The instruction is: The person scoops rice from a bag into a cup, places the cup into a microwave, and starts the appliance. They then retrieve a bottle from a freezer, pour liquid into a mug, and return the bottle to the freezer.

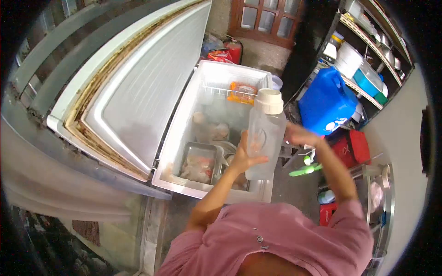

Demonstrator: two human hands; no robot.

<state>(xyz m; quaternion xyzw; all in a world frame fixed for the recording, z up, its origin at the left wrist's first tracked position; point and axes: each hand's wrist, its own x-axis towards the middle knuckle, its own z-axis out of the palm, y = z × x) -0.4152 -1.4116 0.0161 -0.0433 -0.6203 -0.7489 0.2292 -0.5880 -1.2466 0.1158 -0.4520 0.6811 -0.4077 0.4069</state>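
Observation:
A large clear plastic bottle (pixel 268 145) with a cream screw cap stands upright over the right side of an open chest freezer (pixel 184 187). My left hand (pixel 243 161) is wrapped around the bottle's lower left side, thumb across its front. Smeared by motion, my right hand (pixel 301 136) is at the bottle's right edge, its fingers partly hidden behind it. Below and left of the bottle, a metal tray (pixel 202 151) of frozen food lies inside the freezer. An orange packet (pixel 242 93) sits in the white wire basket (pixel 214 90) at the far end.
The raised freezer lid (pixel 142 87) fills the left side. To the right are a blue jerrycan (pixel 322 102), a shelf rack (pixel 368 34) with pots, a red bag (pixel 355 148) and a green fan-like blade (pixel 301 171). A red fire extinguisher (pixel 234 51) stands behind the freezer.

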